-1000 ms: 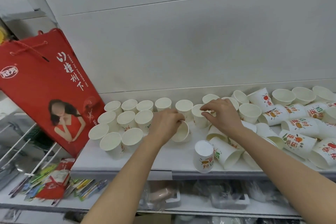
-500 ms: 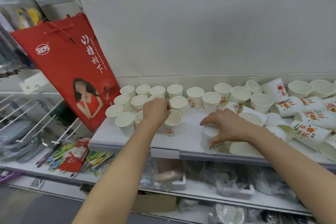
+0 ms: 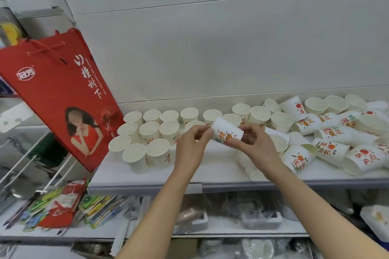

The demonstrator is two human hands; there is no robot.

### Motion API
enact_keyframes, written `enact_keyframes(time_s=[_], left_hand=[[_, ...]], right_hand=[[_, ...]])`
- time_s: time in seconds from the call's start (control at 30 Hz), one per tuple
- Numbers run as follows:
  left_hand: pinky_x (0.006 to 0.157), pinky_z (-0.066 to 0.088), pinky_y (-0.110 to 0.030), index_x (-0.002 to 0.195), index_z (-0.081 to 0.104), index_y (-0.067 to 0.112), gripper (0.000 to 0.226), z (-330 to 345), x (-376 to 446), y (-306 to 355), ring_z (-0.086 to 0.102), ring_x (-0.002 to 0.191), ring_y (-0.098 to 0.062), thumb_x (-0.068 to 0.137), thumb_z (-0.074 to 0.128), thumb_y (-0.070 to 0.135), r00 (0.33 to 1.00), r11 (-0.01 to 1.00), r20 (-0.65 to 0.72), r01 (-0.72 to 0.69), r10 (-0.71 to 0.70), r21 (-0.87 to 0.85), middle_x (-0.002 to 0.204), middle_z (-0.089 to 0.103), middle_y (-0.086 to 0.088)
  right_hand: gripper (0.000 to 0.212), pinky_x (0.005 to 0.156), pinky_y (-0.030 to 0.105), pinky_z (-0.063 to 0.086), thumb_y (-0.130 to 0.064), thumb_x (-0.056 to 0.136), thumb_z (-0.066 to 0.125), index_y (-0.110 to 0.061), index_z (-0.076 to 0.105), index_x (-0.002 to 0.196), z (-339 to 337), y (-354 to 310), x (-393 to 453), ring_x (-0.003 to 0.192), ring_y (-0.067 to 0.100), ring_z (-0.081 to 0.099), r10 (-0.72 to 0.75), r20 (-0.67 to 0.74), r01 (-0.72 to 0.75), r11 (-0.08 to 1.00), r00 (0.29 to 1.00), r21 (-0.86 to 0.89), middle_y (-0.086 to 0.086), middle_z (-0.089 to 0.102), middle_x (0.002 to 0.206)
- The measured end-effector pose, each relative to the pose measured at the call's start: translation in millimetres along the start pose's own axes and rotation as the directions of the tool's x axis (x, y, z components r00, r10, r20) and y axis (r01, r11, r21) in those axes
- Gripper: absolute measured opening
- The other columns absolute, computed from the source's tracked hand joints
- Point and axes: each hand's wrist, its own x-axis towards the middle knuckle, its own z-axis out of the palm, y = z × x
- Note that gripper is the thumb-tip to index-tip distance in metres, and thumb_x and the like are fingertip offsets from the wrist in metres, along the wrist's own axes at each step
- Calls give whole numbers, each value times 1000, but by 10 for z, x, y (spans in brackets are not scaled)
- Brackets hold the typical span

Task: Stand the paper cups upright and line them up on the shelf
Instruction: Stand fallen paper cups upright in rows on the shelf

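Observation:
A white paper cup [image 3: 226, 132] with red and orange print is held on its side above the white shelf [image 3: 210, 171], its base pointing up and left. My left hand [image 3: 192, 143] pinches its base end, and my right hand [image 3: 251, 141] grips its rim end. Several upright cups [image 3: 150, 130] stand in rows on the shelf's left part. Several more cups [image 3: 332, 149] lie toppled in a heap on the right part, with some upright ones [image 3: 315, 106] behind them.
A red gift bag [image 3: 61, 94] leans against the shelf's left end, close to the upright rows. A lower shelf [image 3: 147, 231] holds colourful packets on the left and plastic-wrapped goods under my arms. The white back wall rises right behind the cups.
My right hand lifted the cup that stood upside down near the front edge. My left hand left the upright cups and took hold of that cup's base. Both hands now hold it above the shelf.

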Motion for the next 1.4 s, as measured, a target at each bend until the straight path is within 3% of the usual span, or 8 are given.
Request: enact_keyframes(time_s=[0.13,0.3,0.53,0.73,0.97,1.07,1.2,1.4], left_hand=[[76,51,-28,86,74,23,7,15,69,7,64,81,-2,87,67,22,997,998,56,-58,59,-20,87,72,12],[77,49,-33,90,75,28,8,-33,178,-67,63,86,-10,89,67,30,974,903,135,-221,183,368,89,73,11],[83,28,-33,96,74,28,20,106,247,-125,54,95,-21,94,55,33,906,553,353,-422,233,719,92,71,5],[86,33,-35,104,73,28,25,128,254,-180,53,98,-24,97,49,30,897,374,394,-443,202,815,99,69,0],[95,33,-34,112,69,31,23,122,216,-244,53,107,-20,94,57,37,913,457,351,-409,210,790,112,68,6],[104,29,-33,130,56,36,45,173,110,-231,45,123,-17,87,67,39,894,531,333,-446,300,720,133,56,11],[106,33,-31,145,40,33,76,507,-280,-238,41,128,-15,78,75,32,780,544,454,-625,430,559,144,45,11],[107,34,-26,140,42,26,80,901,-645,-402,43,125,-11,68,68,51,941,824,76,-327,331,462,136,49,10]], right_hand=[[39,83,30,55,-36,69,82,-27,60,101,-1,54,-126,92,3,66,13,-1,-13,997,1000,-70,-11,68,101],[39,85,22,46,-35,75,78,-23,63,110,-119,114,-301,98,8,58,-127,-193,42,919,973,-392,-9,64,106],[66,87,34,45,-61,71,68,-19,57,122,-109,377,-512,104,21,51,-206,-146,-23,503,968,-864,-2,61,115],[68,94,34,37,-57,71,67,-24,44,127,-81,429,-426,112,23,43,-108,-117,-83,278,987,-957,-1,50,126],[61,101,38,32,-34,76,67,-25,39,130,-216,492,-359,118,24,39,-88,-50,-21,298,995,-954,0,44,132],[65,102,37,32,-37,73,67,-29,37,129,-295,497,-377,120,21,36,-91,25,62,428,996,-902,-4,40,132],[69,96,34,40,-39,69,69,-23,37,128,-402,372,-309,111,19,43,-142,123,185,622,982,-761,-1,43,125],[70,90,25,39,-48,62,75,-21,48,120,-321,273,-229,105,11,46,-157,187,232,830,970,-507,-5,47,112]])
